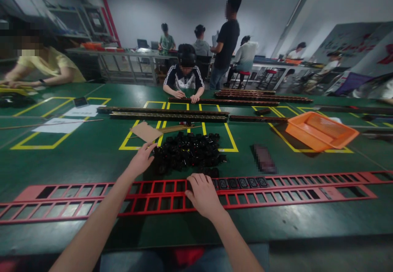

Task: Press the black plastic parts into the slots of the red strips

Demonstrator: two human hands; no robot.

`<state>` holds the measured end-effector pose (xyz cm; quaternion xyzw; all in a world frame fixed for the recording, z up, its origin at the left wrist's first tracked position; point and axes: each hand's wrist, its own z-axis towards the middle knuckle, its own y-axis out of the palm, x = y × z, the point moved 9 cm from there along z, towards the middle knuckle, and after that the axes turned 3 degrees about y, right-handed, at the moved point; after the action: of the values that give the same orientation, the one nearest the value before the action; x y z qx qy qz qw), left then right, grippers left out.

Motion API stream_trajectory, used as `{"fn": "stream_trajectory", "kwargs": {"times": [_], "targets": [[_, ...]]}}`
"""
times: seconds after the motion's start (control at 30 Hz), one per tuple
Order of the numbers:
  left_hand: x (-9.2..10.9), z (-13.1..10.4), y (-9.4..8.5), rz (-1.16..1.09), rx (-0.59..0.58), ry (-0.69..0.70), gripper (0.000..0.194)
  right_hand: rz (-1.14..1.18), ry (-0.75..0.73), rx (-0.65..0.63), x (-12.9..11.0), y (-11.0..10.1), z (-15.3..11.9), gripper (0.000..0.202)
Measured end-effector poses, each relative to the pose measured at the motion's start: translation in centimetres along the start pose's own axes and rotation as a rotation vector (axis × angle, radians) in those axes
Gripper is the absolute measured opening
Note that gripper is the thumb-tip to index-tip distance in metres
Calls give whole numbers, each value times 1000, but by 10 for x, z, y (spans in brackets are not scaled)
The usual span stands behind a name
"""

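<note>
Two long red frames (172,186) with rows of rectangular openings lie side by side across the green table. Several black sockets (242,182) sit in the far frame, just right of my right hand (204,194). That hand rests palm down over the far frame, its fingers bent onto the row; whatever lies beneath the fingertips is hidden. My left hand (143,159) reaches to the left edge of a pile of small black parts (190,151), thumb and fingers apart, with nothing visible between them.
An orange basket (322,130) stands at the right, with a dark blurred flat object (264,158) nearer. A cardboard piece (145,132) lies behind the pile, and long dark strips (166,114) beyond it. A person (184,75) works across the table; another sits at the left.
</note>
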<state>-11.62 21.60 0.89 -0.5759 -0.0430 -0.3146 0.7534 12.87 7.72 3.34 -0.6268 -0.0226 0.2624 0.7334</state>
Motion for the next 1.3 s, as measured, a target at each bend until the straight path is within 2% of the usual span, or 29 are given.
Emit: {"fn": "stream_trajectory", "kwargs": {"times": [0.13,0.4,0.5,0.63,0.73,0.83,0.97,1.1,1.2,1.3], "targets": [[0,9,11,-14,-89,48,51,-33,-15,4,-1,5,0,42],[6,10,8,-32,-83,28,35,-32,-27,-8,-1,6,-1,43],[10,6,-2,4,-34,22,34,-31,-24,-8,-1,5,-1,43],[26,-3,-29,-11,124,-10,42,-31,-26,-6,-1,6,-1,43],[41,-10,-42,-95,177,-74,49,-22,-24,-4,0,6,0,42],[55,-18,-45,-245,214,-128,55,-10,-15,-3,1,6,0,42],[71,-33,-34,-512,251,-177,55,5,-10,-14,1,6,0,42],[90,-47,-12,-774,221,-255,53,22,3,-23,2,6,0,42],[103,-57,5,-865,177,-287,48,23,18,-30,3,7,1,42],[107,-66,23,-911,159,-302,44,16,21,-33,3,7,1,42]]}}
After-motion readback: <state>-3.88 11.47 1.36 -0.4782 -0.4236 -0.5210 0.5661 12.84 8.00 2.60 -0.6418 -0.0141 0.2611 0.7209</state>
